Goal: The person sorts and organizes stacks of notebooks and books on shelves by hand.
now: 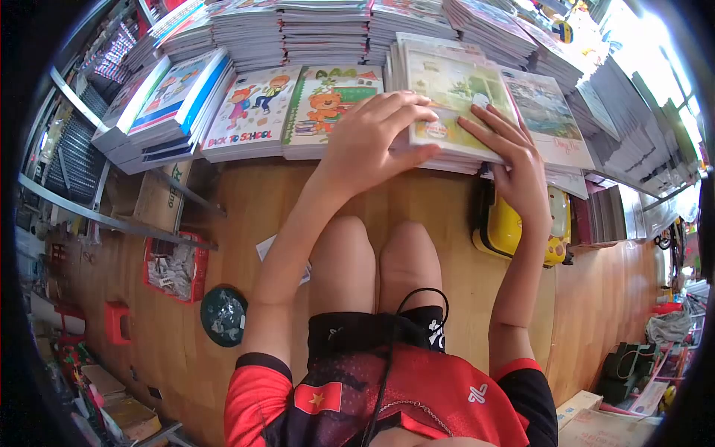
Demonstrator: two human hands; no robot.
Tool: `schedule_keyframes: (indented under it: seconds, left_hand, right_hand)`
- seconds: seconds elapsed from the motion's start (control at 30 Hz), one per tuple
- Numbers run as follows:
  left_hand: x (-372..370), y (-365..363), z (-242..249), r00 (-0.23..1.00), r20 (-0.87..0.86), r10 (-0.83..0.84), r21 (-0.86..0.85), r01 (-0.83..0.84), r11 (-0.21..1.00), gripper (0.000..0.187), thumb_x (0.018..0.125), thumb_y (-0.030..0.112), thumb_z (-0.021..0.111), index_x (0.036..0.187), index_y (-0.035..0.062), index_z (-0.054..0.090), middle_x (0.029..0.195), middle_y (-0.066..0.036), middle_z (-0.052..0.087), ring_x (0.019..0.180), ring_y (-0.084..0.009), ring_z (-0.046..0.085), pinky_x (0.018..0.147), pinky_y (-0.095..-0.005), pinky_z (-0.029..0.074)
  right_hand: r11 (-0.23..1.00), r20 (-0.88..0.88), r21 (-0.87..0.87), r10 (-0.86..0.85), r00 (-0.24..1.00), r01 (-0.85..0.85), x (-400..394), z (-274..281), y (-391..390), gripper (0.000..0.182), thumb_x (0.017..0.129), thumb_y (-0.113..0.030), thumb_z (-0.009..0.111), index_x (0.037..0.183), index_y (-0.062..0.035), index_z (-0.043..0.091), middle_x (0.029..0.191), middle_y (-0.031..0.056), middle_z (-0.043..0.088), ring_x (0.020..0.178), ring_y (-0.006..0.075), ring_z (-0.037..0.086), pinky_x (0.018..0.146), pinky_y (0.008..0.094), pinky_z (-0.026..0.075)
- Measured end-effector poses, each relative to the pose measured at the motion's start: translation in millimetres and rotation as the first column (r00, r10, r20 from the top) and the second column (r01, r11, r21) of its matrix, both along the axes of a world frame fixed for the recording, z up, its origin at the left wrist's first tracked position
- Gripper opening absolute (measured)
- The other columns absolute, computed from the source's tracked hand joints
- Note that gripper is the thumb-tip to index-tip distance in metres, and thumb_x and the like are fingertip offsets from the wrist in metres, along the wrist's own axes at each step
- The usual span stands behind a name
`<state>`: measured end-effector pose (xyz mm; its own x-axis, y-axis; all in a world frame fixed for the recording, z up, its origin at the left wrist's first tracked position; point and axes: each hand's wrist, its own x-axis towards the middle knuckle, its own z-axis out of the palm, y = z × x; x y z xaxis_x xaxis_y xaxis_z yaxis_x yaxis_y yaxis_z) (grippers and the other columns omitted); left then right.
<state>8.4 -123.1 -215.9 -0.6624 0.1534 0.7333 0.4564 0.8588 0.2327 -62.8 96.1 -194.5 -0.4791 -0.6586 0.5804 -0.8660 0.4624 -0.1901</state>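
Observation:
A stack of notebooks with a pale yellow-green cover (454, 97) lies in front of me at the front edge of the display. My left hand (376, 141) is at its left side, fingertips at the cover's edge and thumb apart. My right hand (514, 153) lies on the front right part of the top cover with its fingers stretched out. The thumb hangs by the front edge. Left of the stack are a bear-cover notebook (320, 112), partly behind my left hand, and a "Back to School" notebook (249, 108). To the right is a landscape-cover notebook (540, 112).
Tall piles of notebooks (324, 37) rise behind. Blue-edged books (175, 97) stand at the left. Under the display are a yellow suitcase (506, 223) and a cardboard box (164, 197). A red basket (201, 261) and a dark green helmet (223, 315) sit on the wooden floor (477, 298).

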Motion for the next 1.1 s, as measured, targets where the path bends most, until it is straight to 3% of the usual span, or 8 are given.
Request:
schedule_keyframes:
  seconds: [0.13, 0.43, 0.53, 0.67, 0.73, 0.87, 0.97, 1.1]
  left_hand:
    - [-24.6, 3.0, -3.3, 1.000, -0.019, -0.019, 0.049, 0.020, 0.999, 0.033, 0.080, 0.037, 0.065, 0.104, 0.0137, 0.062, 0.114, -0.004, 0.061, 0.108, -0.0239, 0.056, 0.088, -0.0348, 0.046]
    - [-42.0, 6.0, -15.6, 0.999, -0.043, 0.008, 0.223, 0.002, 0.975, 0.038, 0.079, 0.039, 0.065, 0.100, 0.0068, 0.061, 0.114, -0.010, 0.060, 0.109, -0.0270, 0.055, 0.097, -0.0412, 0.038]
    - [-19.4, -1.3, -22.3, 0.972, -0.178, 0.153, 0.162, -0.124, 0.979, 0.032, 0.087, 0.032, 0.059, 0.109, 0.0091, 0.061, 0.115, -0.010, 0.060, 0.109, -0.0249, 0.056, 0.103, -0.0441, 0.032]
    - [53.5, -52.3, -96.9, 0.811, -0.429, 0.398, 0.323, -0.274, 0.906, 0.018, 0.092, 0.011, 0.043, 0.087, 0.0013, 0.057, 0.098, -0.013, 0.061, 0.090, -0.0246, 0.057, 0.096, -0.0430, 0.037]
    - [91.2, -72.1, -158.2, 0.722, -0.339, 0.603, 0.649, -0.284, 0.706, 0.018, 0.092, 0.011, 0.043, 0.085, 0.0006, 0.054, 0.088, -0.013, 0.057, 0.085, -0.0247, 0.055, 0.086, -0.0393, 0.040]
    - [177.8, -126.2, -324.5, 0.622, 0.346, 0.702, 0.664, -0.691, 0.285, 0.023, 0.091, 0.021, 0.052, 0.098, -0.0011, 0.052, 0.100, -0.017, 0.053, 0.091, -0.0304, 0.053, 0.084, -0.0393, 0.042]
    - [240.6, -149.4, -462.4, 0.131, 0.618, 0.775, 0.065, -0.991, 0.116, 0.042, 0.084, 0.031, 0.062, 0.109, -0.0010, 0.050, 0.109, -0.021, 0.053, 0.100, -0.0368, 0.054, 0.085, -0.0434, 0.043]
    - [282.8, -133.7, -555.2, -0.116, 0.830, 0.545, -0.078, -0.993, -0.093, 0.060, 0.074, 0.036, 0.072, 0.117, 0.0012, 0.048, 0.114, -0.024, 0.052, 0.107, -0.0409, 0.051, 0.088, -0.0458, 0.045]
  right_hand:
    - [0.992, -0.090, 0.023, -0.122, 0.988, 0.124, -2.9, 6.2, 2.0, 0.046, 0.075, -0.037, 0.066, 0.119, -0.0241, 0.061, 0.125, 0.0085, 0.056, 0.121, 0.0256, 0.047, 0.107, 0.0488, 0.025]
    - [0.981, -0.055, -0.116, -0.160, 0.986, 0.152, -34.2, -16.9, -19.6, 0.034, 0.083, -0.035, 0.060, 0.113, -0.0185, 0.065, 0.120, 0.0107, 0.059, 0.118, 0.0249, 0.050, 0.105, 0.0435, 0.028]
    - [0.977, -0.074, -0.154, -0.161, 0.984, 0.148, -37.3, -21.4, -22.3, 0.033, 0.083, -0.034, 0.062, 0.112, -0.0188, 0.065, 0.119, 0.0100, 0.059, 0.117, 0.0250, 0.051, 0.104, 0.0429, 0.029]
    - [0.975, -0.105, -0.163, -0.168, 0.980, 0.150, -38.9, -24.2, -24.7, 0.032, 0.082, -0.031, 0.063, 0.111, -0.0182, 0.066, 0.119, 0.0087, 0.060, 0.116, 0.0246, 0.052, 0.104, 0.0422, 0.029]
    - [0.975, -0.121, -0.157, -0.179, 0.976, 0.159, -40.0, -25.6, -26.2, 0.031, 0.082, -0.029, 0.063, 0.110, -0.0175, 0.066, 0.118, 0.0088, 0.061, 0.115, 0.0241, 0.052, 0.104, 0.0421, 0.029]
    - [0.975, -0.123, -0.150, -0.184, 0.975, 0.165, -40.2, -27.7, -30.3, 0.030, 0.083, -0.026, 0.061, 0.110, -0.0148, 0.066, 0.116, 0.0105, 0.062, 0.113, 0.0251, 0.054, 0.103, 0.0409, 0.030]
    - [0.980, -0.090, -0.165, -0.129, 0.988, 0.113, -44.3, -30.3, -30.8, 0.030, 0.084, -0.023, 0.059, 0.111, -0.0124, 0.066, 0.116, 0.0121, 0.061, 0.112, 0.0271, 0.054, 0.103, 0.0410, 0.030]
    - [0.977, -0.080, -0.174, -0.137, 0.987, 0.122, -44.0, -33.3, -31.6, 0.031, 0.086, -0.024, 0.056, 0.113, -0.0110, 0.065, 0.118, 0.0119, 0.061, 0.114, 0.0274, 0.053, 0.104, 0.0434, 0.028]
